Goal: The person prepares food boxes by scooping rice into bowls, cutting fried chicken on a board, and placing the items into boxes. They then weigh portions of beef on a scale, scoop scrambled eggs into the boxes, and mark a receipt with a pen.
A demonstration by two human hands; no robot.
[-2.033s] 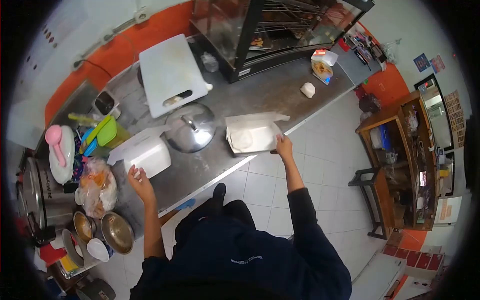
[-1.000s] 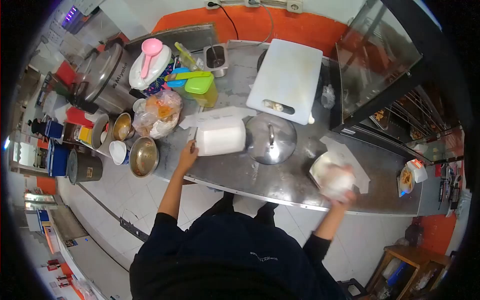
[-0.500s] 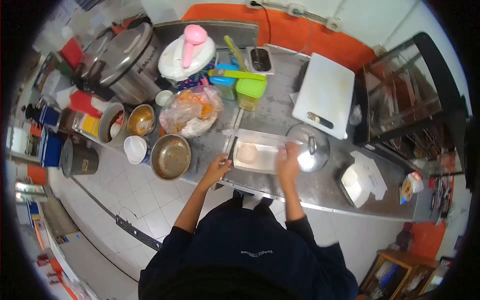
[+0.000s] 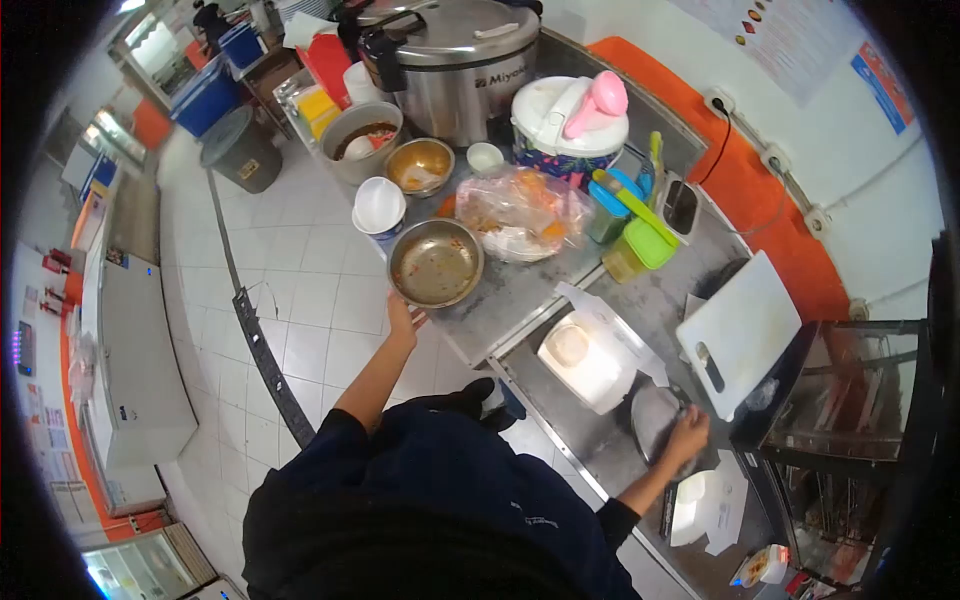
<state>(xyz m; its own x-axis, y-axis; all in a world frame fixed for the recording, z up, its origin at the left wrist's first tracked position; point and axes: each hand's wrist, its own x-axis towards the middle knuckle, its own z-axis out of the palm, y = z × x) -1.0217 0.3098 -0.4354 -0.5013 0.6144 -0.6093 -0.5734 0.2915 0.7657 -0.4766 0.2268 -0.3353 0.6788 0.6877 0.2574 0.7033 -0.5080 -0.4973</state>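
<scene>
Your left hand [image 4: 403, 320], its fingers parted, is at the near rim of the metal bowl [image 4: 436, 264] on the bench's [image 4: 510, 308] front edge; contact is unclear. Your right hand [image 4: 686, 440] pinches the metal lid [image 4: 654, 420] by its handle, between the open white box [image 4: 590, 372] holding a round pale piece [image 4: 570, 346] and the second white box [image 4: 697, 505] near the front edge.
</scene>
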